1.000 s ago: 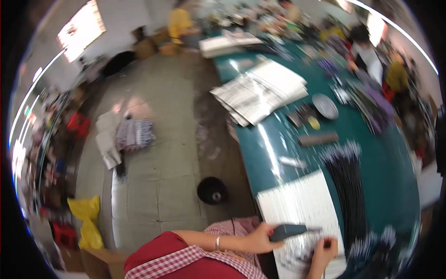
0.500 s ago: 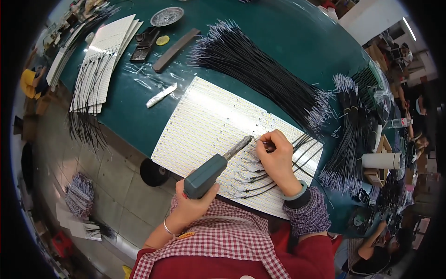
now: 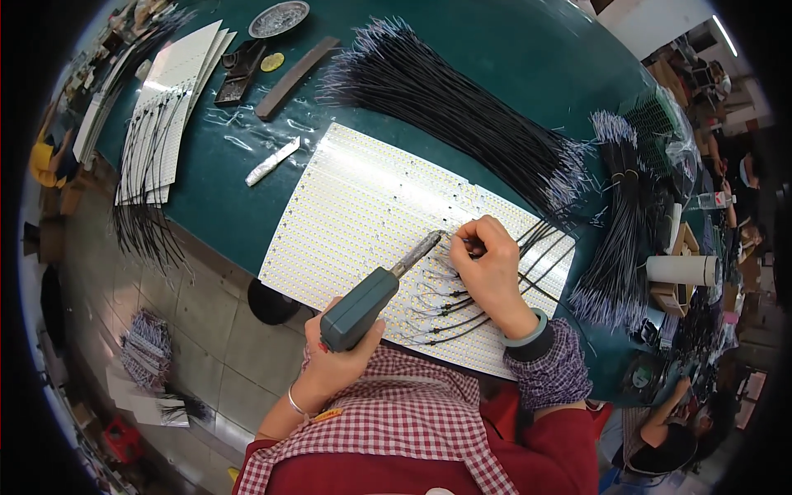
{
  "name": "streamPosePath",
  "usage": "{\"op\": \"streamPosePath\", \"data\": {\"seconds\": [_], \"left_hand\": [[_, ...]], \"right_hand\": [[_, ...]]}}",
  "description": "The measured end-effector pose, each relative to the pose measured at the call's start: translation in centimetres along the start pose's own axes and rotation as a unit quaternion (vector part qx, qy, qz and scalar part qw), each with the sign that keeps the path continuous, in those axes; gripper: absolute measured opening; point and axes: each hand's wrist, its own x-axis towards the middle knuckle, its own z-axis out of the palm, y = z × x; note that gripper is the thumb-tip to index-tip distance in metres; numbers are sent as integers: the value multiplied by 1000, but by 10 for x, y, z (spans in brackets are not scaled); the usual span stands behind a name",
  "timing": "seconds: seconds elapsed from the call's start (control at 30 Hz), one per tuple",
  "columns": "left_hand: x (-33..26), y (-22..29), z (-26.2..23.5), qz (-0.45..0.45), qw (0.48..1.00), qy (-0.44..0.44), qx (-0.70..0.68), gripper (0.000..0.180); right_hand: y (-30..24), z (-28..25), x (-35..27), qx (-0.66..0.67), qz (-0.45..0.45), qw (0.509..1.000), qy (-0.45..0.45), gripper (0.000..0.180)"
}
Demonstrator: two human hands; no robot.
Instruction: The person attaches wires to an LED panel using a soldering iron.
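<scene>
The left hand (image 3: pixel 338 363), at the near edge of the table (image 3: pixel 214 177), keeps a closed grip round the handle of a dark green pistol-shaped tool (image 3: pixel 360 310). From that grip the tool's long axis slants toward the far edge and to the right, with its metal tip (image 3: pixel 437 237) just beside the right fingertips. Of the two hands, the right hand (image 3: pixel 492 276) is nearer the tip; whether the tip touches the white board (image 3: pixel 355 190) below cannot be told.

The right grip is curled, thumb and forefinger close together over the board; I cannot tell whether a wire is pinched between them.

The board lies flat along the table's near edge, under both tool and right hand, its long side slanting down toward the right. Dotted rows cover it. Several black leads (image 3: pixel 445 311) lie on its right-hand part, some between the right hand and the near edge, others passing to the right of the hand. From the left grip these leads lie to the right; from the right grip they lie below and to the right.

Toward the far edge, beyond the board, rests a thick bundle of black cables (image 3: pixel 462 115).
</scene>
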Motion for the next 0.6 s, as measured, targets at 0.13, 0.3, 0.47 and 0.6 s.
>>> {"op": "streamPosePath", "data": {"seconds": [0.13, 0.3, 0.47, 0.6], "left_hand": [[1, 1, -1, 11, 1000, 2, 11, 15], [-7, -8, -3, 2, 1000, 14, 25, 14], [-10, -7, -5, 7, 999, 28, 40, 15], [-11, -3, -5, -76, 995, 52, -42, 21]], "right_hand": [[1, 1, 0, -8, -3, 1000, 0, 10], [-1, -1, 0, -7, 1, 1000, -4, 9], [-2, -1, 0, 0, 5, 1000, -8, 8], [-1, -2, 0, -9, 3, 1000, -9, 8]]}}
